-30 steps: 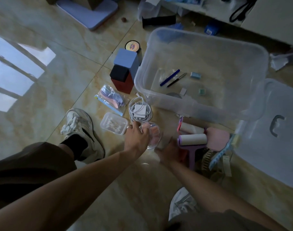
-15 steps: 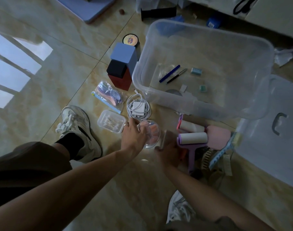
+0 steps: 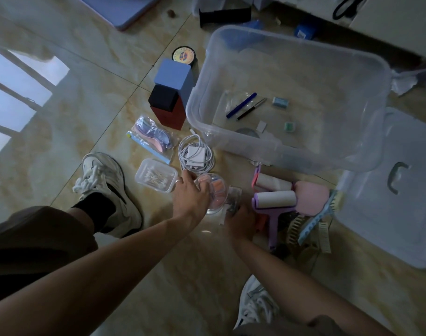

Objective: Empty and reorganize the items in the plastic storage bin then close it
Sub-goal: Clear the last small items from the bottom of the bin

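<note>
Both hands low: left grip [image 3: 191, 194] curled on clear round container [image 3: 215, 194]; right grip [image 3: 241, 218] unclear.

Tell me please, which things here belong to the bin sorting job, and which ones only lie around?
Job:
storage bin, holding pens
bin lid
white charger cable
cotton swab box
lint rollers
clear round container, under the left hand
small packet at the right hand

Lying about:
black roll
white paper

Lying on the floor: two lint rollers [image 3: 275, 198], one storage bin [image 3: 304, 154], one lid [image 3: 388, 190], one cotton-swab box [image 3: 156, 175], one coiled charger [image 3: 195, 156]. Two pens [image 3: 241, 105] are lying inside the bin.
</note>
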A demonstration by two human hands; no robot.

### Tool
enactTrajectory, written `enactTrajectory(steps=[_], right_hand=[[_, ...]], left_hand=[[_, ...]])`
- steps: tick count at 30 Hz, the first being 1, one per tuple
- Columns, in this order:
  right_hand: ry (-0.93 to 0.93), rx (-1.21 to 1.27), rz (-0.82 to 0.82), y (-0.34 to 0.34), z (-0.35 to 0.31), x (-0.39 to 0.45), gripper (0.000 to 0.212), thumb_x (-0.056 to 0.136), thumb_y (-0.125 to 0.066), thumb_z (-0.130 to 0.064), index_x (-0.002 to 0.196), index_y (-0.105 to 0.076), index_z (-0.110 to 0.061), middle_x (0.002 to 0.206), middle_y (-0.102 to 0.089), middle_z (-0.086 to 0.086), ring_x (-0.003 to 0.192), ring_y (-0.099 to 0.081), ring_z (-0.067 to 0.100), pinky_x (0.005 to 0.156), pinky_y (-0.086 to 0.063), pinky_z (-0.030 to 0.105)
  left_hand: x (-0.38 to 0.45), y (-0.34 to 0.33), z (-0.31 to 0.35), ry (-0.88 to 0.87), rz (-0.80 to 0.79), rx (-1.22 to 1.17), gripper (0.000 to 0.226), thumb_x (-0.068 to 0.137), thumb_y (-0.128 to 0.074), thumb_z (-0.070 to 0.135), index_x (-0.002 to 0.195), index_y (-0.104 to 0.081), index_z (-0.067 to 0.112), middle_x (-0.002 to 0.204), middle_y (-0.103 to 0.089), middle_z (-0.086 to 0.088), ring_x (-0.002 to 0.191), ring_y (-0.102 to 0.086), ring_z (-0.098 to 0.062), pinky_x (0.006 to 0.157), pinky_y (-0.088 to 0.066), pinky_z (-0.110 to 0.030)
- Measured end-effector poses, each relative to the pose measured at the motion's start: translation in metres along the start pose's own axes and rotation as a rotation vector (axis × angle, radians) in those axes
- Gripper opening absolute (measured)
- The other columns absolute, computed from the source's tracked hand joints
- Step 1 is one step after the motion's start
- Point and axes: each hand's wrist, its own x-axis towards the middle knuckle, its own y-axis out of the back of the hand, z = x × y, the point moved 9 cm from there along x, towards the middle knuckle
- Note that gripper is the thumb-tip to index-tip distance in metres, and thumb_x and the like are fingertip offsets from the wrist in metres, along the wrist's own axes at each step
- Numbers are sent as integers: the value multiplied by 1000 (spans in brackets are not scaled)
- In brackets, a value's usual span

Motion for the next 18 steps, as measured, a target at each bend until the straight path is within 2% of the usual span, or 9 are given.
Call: enactTrajectory(steps=[3, 6, 10, 12, 15, 18], right_hand=[[56, -100, 76, 3, -5, -3, 28, 75, -71, -10, 100, -71, 1, 98, -70, 24, 97, -65, 42, 88, -51, 46], [117, -236, 78, 3, -9, -6, 19, 67, -73, -5, 85, -69, -4, 84, -70, 20, 81, -66, 39, 78, -52, 44], [125, -419, -20, -11, -14, -7, 25, 72, -72, -15, 96, -69, -10, 91, -68, 12, 85, -64, 31, 77, -43, 38], [109, -476, -60, -14, -13, -9, 32, 78, -69, -22, 108, -67, -11, 103, -66, 9, 94, -62, 28, 79, -35, 37], [176, -520, -172, -2, -21, -16, 49, 93, -52, -27, 138, -46, -8, 134, -53, 13, 121, -51, 31, 95, -39, 36], [216, -408, -223, 41, -36, -31, 55, 93, -53, -27, 141, -40, -4, 131, -56, 17, 120, -55, 37, 99, -45, 44]], left_hand=[[0, -1, -2, -1, 13, -15, 15, 92, -47, 26, 104, -43, 18, 101, -47, -5, 98, -46, -27, 91, -40, -42], [0, -3, -4, -2, 17, -30, 17, 91, -48, 28, 105, -43, 19, 105, -49, -6, 98, -47, -27, 92, -41, -42], [-1, -4, -5, 5, 24, -42, 18, 89, -48, 27, 105, -45, 19, 106, -48, -7, 97, -45, -25, 90, -39, -39], [-2, -3, -4, 8, 33, -32, 20, 89, -48, 27, 107, -45, 18, 107, -47, -6, 98, -46, -25, 91, -40, -39], [-6, 4, 1, 9, 59, -2, 28, 90, -48, 28, 113, -48, 13, 114, -46, -8, 105, -46, -26, 95, -39, -40], [-12, 12, 10, 5, 67, 35, 29, 91, -49, 29, 113, -47, 11, 117, -48, -13, 107, -46, -30, 96, -39, -42]])
